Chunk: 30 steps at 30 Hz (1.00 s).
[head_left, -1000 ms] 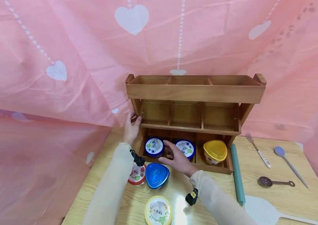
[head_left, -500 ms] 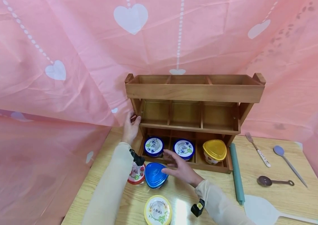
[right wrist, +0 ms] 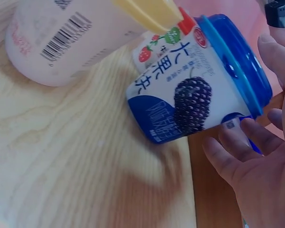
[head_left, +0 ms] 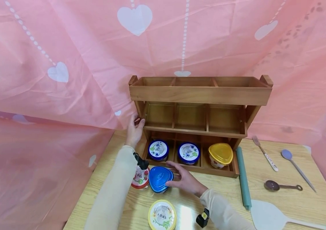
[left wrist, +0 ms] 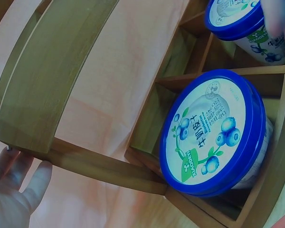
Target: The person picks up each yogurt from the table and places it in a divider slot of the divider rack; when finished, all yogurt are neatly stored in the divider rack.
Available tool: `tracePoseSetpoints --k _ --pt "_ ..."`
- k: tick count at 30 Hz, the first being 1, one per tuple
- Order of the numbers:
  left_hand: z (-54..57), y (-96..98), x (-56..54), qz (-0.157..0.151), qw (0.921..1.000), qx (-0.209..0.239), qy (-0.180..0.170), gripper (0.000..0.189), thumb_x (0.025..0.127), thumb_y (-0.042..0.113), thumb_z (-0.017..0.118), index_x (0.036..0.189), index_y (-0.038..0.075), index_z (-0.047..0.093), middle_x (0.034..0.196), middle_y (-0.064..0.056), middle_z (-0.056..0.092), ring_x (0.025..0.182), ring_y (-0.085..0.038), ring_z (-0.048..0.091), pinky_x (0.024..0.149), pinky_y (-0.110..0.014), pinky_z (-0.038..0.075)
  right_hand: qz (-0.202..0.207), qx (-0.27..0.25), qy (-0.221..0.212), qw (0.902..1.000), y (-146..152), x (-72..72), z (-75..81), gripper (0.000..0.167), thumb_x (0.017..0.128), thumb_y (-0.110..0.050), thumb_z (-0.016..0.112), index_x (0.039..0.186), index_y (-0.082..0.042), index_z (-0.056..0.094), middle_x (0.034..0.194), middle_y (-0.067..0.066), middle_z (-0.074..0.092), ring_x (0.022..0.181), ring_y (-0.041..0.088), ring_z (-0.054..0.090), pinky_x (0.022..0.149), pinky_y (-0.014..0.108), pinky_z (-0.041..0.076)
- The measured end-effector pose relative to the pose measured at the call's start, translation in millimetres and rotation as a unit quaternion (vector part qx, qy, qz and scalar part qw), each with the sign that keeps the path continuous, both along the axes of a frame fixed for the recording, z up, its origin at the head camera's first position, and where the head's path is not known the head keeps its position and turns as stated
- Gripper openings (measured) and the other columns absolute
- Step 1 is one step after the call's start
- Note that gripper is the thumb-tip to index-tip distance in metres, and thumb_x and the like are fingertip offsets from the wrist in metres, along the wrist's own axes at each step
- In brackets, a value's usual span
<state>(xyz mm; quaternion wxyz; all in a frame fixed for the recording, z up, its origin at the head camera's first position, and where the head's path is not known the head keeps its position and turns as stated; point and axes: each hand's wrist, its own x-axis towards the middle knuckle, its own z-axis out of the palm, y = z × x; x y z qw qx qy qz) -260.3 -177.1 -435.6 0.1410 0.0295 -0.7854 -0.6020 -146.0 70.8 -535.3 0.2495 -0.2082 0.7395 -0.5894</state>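
At the left end of the three-tier wooden rack [head_left: 200, 95], my left hand [head_left: 134, 133] grips the side of the middle tier; in the left wrist view its fingers [left wrist: 14, 168] reach behind the wood. My right hand [head_left: 186, 182] is beside the triangular blue-lidded tub [head_left: 160, 179], fingers spread and thumb at the lid's right edge. The right wrist view shows that tub's blackberry picture [right wrist: 194, 102] facing the palm side. Two round blueberry tubs [head_left: 158, 149] with blue lids sit in the left and middle bottom compartments, and a yellow triangular-lidded tub [head_left: 221, 154] in the right one.
A red-rimmed strawberry tub [head_left: 140, 179] stands left of the blue one. Nearer the front is a yellow-rimmed round tub [head_left: 162, 216]. To the rack's right lie a green roll [head_left: 243, 179], fork [head_left: 265, 154], dark spoon [head_left: 271, 185], blue-headed spoon [head_left: 286, 154] and white spatula [head_left: 267, 212].
My right hand has come away from the bottom tier, between the blueberry tubs, toward the front and beside the blue-lidded tub. My left hand stays on the rack.
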Motion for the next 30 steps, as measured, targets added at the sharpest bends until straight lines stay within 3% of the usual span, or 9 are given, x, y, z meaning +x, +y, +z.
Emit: tracePoseSetpoints --k 4,12,30 --pt "0.2 -0.1 0.0 -0.002 1.0000 0.002 0.004 0.044 0.102 0.016 0.052 0.144 0.005 0.042 0.145 -0.017 0.048 0.130 -0.033 0.049 0.112 -0.044 0.040 0.011 0.012 0.018 0.9997 -4 1.7 -4.7 0.085 0.085 -0.031 0.078 0.154 -0.019 0.030 0.158 0.010 0.034 0.139 0.038 0.040 0.111 0.054 0.039" --pt "0.4 -0.5 1.3 -0.002 1.0000 0.002 -0.002 0.045 0.102 0.017 0.053 0.145 0.007 0.041 0.146 -0.015 0.047 0.132 -0.032 0.048 0.113 -0.044 0.040 0.018 0.048 0.037 0.9980 -13 3.1 -8.5 0.092 0.081 -0.036 0.081 0.155 -0.023 0.028 0.162 0.007 0.027 0.146 0.039 0.029 0.116 0.064 0.025" --pt "2.4 -0.2 1.5 -0.004 1.0000 -0.001 -0.005 0.044 0.102 0.017 0.053 0.144 0.008 0.042 0.146 -0.014 0.048 0.132 -0.032 0.049 0.113 -0.043 0.041 0.014 0.053 0.031 0.9980 -18 5.4 -13.0 0.089 0.081 -0.039 0.080 0.153 -0.027 0.030 0.158 0.008 0.033 0.141 0.041 0.037 0.111 0.067 0.029"
